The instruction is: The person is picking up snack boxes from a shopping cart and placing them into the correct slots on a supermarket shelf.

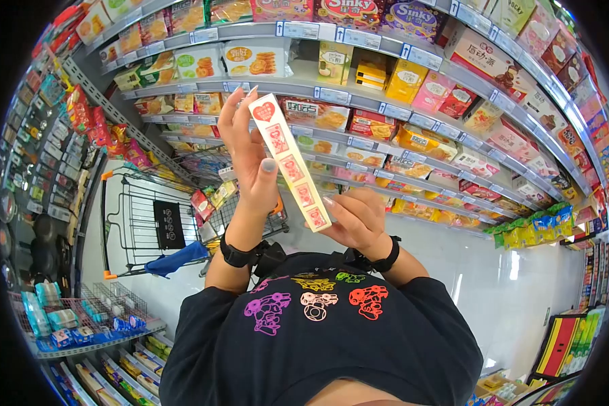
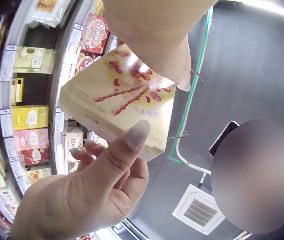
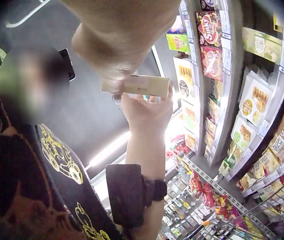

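A slim pale yellow box (image 1: 291, 166) is held up at a tilt in the head view, its narrow side with a red heart and red pictures showing. My right hand (image 1: 358, 216) pinches its lower end. My left hand (image 1: 250, 155) is beside the box's upper part, fingers extended upward and thumb near its edge; whether it touches is hard to tell. The left wrist view shows the broad face of the box (image 2: 127, 95), printed with coated sticks and a thumb on its lower corner. In the right wrist view, the box (image 3: 147, 85) appears edge-on between the hands.
Shelves of packaged biscuits (image 1: 260, 59) curve across the front and right. A wire shopping cart (image 1: 139, 220) with a blue cloth (image 1: 176, 259) and some packets stands at the left. Red snack packs (image 1: 98, 125) hang on the far left rack. Pale floor (image 1: 494, 271) lies at the right.
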Demonstrator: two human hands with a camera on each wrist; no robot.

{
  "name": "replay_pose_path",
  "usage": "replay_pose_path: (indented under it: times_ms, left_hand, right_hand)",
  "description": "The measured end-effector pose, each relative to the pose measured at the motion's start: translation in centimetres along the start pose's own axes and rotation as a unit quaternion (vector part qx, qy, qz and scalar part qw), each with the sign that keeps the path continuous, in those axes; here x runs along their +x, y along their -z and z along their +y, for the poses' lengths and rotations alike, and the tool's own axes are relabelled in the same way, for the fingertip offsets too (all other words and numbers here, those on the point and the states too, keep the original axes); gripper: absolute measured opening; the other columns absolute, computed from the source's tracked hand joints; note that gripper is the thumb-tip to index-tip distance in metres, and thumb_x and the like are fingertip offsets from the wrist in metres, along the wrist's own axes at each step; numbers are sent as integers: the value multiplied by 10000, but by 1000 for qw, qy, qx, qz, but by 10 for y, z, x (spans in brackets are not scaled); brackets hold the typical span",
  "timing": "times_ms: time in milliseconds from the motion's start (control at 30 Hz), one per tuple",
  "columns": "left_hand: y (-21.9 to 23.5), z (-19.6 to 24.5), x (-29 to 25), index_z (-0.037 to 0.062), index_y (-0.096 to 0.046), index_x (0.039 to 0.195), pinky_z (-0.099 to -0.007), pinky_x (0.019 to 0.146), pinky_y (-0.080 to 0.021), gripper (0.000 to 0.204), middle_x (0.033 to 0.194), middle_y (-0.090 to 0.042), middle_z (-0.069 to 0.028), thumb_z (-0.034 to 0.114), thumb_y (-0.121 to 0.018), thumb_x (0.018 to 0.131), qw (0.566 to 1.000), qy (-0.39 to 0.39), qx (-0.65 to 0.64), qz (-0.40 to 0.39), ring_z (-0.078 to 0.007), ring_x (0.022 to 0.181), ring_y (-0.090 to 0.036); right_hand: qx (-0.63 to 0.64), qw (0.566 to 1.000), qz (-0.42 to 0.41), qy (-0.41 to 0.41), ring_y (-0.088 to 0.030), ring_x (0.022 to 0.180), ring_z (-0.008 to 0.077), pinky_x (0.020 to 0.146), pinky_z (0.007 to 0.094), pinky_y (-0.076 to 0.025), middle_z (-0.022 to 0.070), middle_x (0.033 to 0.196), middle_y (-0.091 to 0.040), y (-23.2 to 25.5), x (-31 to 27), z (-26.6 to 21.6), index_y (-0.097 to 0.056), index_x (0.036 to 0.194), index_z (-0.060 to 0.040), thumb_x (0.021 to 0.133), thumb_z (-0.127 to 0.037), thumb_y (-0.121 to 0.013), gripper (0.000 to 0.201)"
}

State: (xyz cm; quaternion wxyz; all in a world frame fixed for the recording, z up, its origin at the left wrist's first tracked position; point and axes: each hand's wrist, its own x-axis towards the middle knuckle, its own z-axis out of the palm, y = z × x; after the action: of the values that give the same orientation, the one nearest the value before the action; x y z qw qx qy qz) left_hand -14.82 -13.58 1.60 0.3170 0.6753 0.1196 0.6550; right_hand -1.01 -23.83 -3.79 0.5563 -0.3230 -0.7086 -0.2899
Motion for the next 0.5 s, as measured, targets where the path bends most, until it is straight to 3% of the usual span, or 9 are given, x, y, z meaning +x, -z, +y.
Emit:
replay_pose_path:
  times_ms: [500]
  left_hand:
    - [5,-1,-2,6,-289,1348,-375,934,-396,840,1375,-139,-121,502,-622,757,1000,8,11,6,-227,1193,-379]
  right_hand:
    - [21,1000,-11,-9,-535,589,165,468,276,-395,48,808,-576,-6,-5,4,-598,974,-24,618,-181,-795,436]
